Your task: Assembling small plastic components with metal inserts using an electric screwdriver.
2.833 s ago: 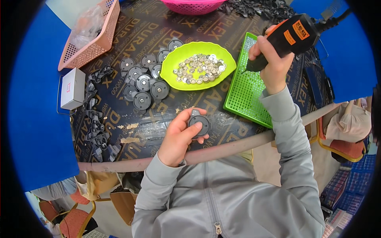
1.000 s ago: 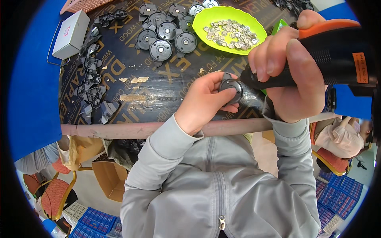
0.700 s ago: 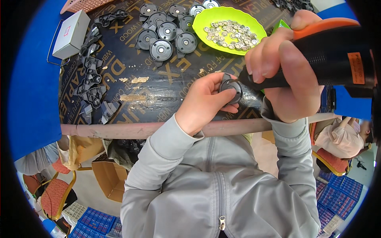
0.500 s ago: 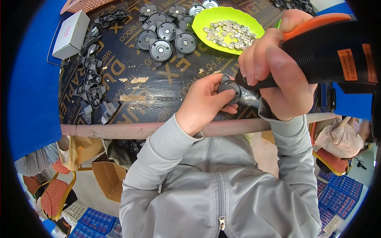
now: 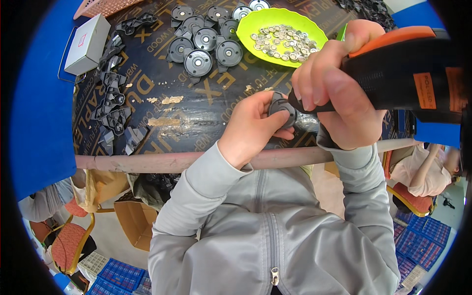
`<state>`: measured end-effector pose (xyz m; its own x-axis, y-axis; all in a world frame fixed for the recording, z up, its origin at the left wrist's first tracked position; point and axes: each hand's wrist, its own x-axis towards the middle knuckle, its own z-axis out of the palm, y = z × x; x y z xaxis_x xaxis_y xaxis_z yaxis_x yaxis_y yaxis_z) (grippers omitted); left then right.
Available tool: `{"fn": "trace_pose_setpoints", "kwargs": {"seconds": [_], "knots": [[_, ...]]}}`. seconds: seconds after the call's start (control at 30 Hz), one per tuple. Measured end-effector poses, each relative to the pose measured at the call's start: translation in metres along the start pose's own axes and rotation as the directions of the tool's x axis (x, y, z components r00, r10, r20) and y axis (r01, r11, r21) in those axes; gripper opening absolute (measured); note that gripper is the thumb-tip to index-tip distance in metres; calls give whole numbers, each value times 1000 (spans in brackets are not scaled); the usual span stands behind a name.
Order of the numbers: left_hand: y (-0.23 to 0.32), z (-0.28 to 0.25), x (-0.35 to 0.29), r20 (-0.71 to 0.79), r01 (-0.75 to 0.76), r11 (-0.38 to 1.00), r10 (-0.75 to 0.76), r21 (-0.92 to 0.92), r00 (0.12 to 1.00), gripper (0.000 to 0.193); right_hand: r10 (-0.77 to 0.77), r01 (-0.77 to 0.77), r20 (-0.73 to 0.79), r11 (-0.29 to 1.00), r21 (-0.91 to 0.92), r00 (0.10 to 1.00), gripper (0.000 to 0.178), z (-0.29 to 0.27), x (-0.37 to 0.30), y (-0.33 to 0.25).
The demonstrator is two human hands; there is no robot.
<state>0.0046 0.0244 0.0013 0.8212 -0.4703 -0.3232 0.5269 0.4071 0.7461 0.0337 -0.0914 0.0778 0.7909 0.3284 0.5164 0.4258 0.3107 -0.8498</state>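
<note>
My left hand (image 5: 253,125) is closed around a dark grey round plastic part (image 5: 287,117), thumb on its face, held just above the table's near edge. A black and orange electric screwdriver (image 5: 388,81) fills my right hand (image 5: 339,91), which wraps its front end. Its nose points left and meets the upper right of the round part; the bit's tip is too hard to make out. Beyond my hands stands a lime green bowl (image 5: 244,33) of small round silver pieces (image 5: 282,43). Several matching round parts (image 5: 198,62), most with a shiny centre, lie heaped left of the bowl.
Angular black plastic pieces (image 5: 115,120) run in a row along the table's left side. A white box (image 5: 87,45) stands at the far left, near a pink basket (image 5: 105,6). More dark parts (image 5: 366,7) lie far right. Another person (image 5: 418,169) sits at right.
The screwdriver in my right hand has moved slightly left and its nose now reaches the round part. My left hand has hardly moved. The person at right has shifted.
</note>
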Motion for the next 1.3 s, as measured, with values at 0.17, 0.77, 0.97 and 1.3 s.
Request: {"fn": "trace_pose_setpoints", "kwargs": {"seconds": [0.17, 0.77, 0.97, 1.3], "knots": [[3, -1, -1, -4, 12, 1000, -12, -21, 1000, 24, -75, 77, -57, 997, 24, 996, 39, -11, 2, -13], [9, 7, -5, -92, 22, 997, -15, 76, 996, 30, -310, 115, -484, 913, -391, 818, 17, -117, 4, 5], [8, 7, -5, -84, 10, 997, -3, 75, 996, 31, -265, 97, -499, 937, -336, 825, 18, -118, 4, 9], [4, 7, -10, 10, -65, 983, 65, 170, 998, 27, -312, 177, -460, 933, -314, 831, 22, -99, -8, -23]]}}
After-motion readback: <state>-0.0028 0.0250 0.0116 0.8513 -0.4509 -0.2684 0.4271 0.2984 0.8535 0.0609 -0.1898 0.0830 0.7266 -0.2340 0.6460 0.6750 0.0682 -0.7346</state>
